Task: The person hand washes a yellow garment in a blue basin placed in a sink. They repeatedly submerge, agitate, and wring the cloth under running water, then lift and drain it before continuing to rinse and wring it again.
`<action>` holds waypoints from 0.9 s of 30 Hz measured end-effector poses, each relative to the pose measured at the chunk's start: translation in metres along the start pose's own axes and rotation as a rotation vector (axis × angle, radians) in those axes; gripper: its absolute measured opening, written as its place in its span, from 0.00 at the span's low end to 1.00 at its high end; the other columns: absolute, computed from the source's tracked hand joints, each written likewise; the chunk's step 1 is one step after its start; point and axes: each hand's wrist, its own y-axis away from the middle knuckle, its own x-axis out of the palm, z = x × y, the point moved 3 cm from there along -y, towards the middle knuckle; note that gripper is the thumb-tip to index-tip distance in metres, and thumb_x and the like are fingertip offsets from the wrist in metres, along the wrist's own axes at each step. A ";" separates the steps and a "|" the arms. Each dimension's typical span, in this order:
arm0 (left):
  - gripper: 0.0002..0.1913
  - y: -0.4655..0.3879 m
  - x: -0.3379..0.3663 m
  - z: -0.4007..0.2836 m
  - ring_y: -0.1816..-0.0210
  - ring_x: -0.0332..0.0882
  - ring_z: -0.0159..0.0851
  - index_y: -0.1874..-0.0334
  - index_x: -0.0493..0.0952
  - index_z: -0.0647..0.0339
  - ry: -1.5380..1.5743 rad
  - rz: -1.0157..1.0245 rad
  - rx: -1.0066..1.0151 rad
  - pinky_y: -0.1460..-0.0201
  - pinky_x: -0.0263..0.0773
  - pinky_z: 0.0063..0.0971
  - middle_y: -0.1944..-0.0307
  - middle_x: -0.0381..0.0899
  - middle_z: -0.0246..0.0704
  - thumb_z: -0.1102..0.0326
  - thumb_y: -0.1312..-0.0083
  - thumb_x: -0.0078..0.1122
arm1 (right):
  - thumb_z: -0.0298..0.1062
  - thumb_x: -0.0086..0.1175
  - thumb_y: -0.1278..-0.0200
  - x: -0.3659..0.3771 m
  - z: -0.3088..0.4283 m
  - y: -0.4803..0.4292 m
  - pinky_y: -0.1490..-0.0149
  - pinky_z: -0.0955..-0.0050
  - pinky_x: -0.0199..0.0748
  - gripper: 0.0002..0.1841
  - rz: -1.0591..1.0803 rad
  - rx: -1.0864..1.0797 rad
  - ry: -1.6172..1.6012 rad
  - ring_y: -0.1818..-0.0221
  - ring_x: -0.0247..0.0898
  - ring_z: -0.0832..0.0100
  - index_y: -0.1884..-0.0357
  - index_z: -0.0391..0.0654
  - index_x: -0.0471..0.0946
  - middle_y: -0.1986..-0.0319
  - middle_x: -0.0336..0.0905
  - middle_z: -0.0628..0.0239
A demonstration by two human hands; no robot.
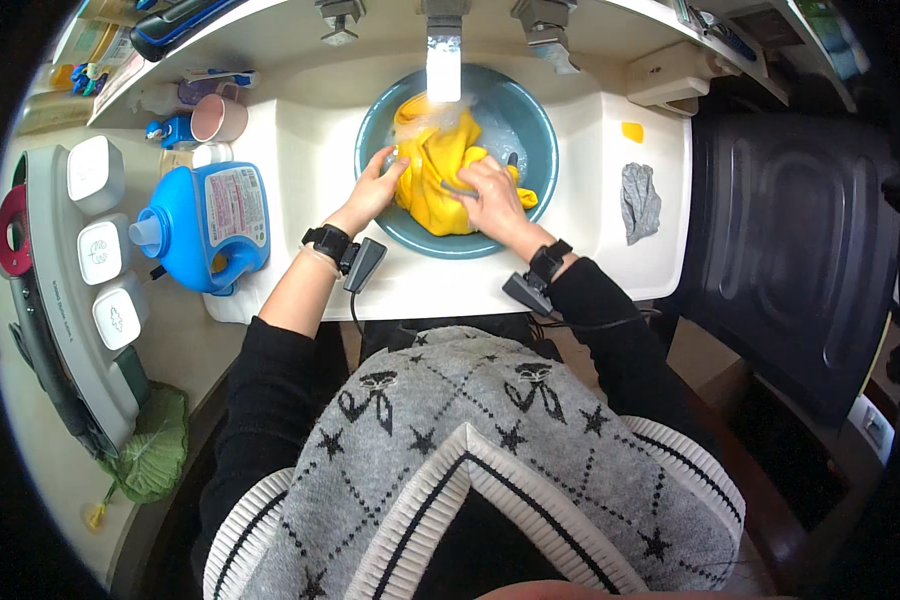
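Note:
A wet yellow garment [439, 180] with dark trim lies bunched in a blue-green plastic basin [547, 157], which stands in a white sink [315, 150]. Water runs from the faucet [444, 52] onto the cloth's upper part, and sudsy water shows at the basin's right side. My left hand [375, 187] is at the basin's left rim, fingers spread, the fingertips at the garment's edge; whether they grip it cannot be told. With bent fingers my right hand [495, 199] grips the garment's right part, near a strip of dark trim.
Left of the sink stand a blue detergent jug [184, 225], a pink cup [219, 118] and white lidded containers [96, 169]. On the sink's right ledge lie a grey cloth [640, 202] and a yellow piece [632, 133]. A dark panel [787, 247] stands further right.

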 end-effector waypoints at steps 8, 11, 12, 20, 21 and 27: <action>0.30 0.000 0.029 0.009 0.30 0.40 0.59 0.32 0.58 0.40 -0.724 -0.002 0.521 0.29 0.45 0.43 0.28 0.39 0.47 0.42 0.35 0.47 | 0.26 0.59 0.56 0.004 0.030 0.045 0.46 0.62 0.60 0.09 0.189 -0.172 -0.001 0.54 0.63 0.58 0.68 0.44 0.75 0.66 0.68 0.63; 0.30 0.004 0.043 0.013 0.29 0.33 0.63 0.31 0.54 0.31 -0.961 0.216 0.430 0.29 0.39 0.49 0.27 0.32 0.45 0.39 0.35 0.42 | 0.37 0.60 0.50 0.006 0.019 0.052 0.42 0.53 0.54 0.14 0.128 0.000 0.017 0.45 0.57 0.53 0.62 0.44 0.76 0.55 0.65 0.55; 0.30 0.005 0.047 0.014 0.29 0.33 0.62 0.31 0.54 0.30 -1.051 0.253 0.393 0.29 0.38 0.49 0.27 0.32 0.44 0.38 0.35 0.41 | 0.40 0.60 0.48 0.007 0.014 0.053 0.40 0.49 0.51 0.16 0.041 0.080 0.135 0.42 0.54 0.50 0.59 0.44 0.75 0.52 0.63 0.52; 0.35 -0.032 0.066 0.036 0.29 0.33 0.61 0.28 0.48 0.42 -1.379 0.325 0.211 0.31 0.47 0.49 0.26 0.26 0.37 0.38 0.34 0.38 | 0.56 0.56 0.49 0.061 -0.035 0.038 0.36 0.33 0.31 0.48 0.231 0.693 0.290 0.31 0.26 0.35 0.30 0.45 0.45 0.31 0.24 0.44; 0.33 -0.042 0.067 0.040 0.28 0.32 0.60 0.28 0.47 0.38 -1.392 0.295 0.202 0.32 0.51 0.50 0.26 0.25 0.34 0.40 0.34 0.39 | 0.56 0.56 0.49 0.066 -0.040 0.033 0.37 0.32 0.31 0.48 0.241 0.710 0.305 0.31 0.25 0.35 0.30 0.45 0.45 0.31 0.24 0.44; 0.27 -0.079 0.074 0.049 0.34 0.52 0.54 0.35 0.63 0.55 -1.448 0.265 0.270 0.31 0.46 0.45 0.32 0.52 0.42 0.47 0.31 0.37 | 0.54 0.59 0.50 0.060 -0.072 0.006 0.35 0.44 0.45 0.43 0.281 0.743 0.031 0.31 0.36 0.42 0.35 0.42 0.56 0.33 0.37 0.40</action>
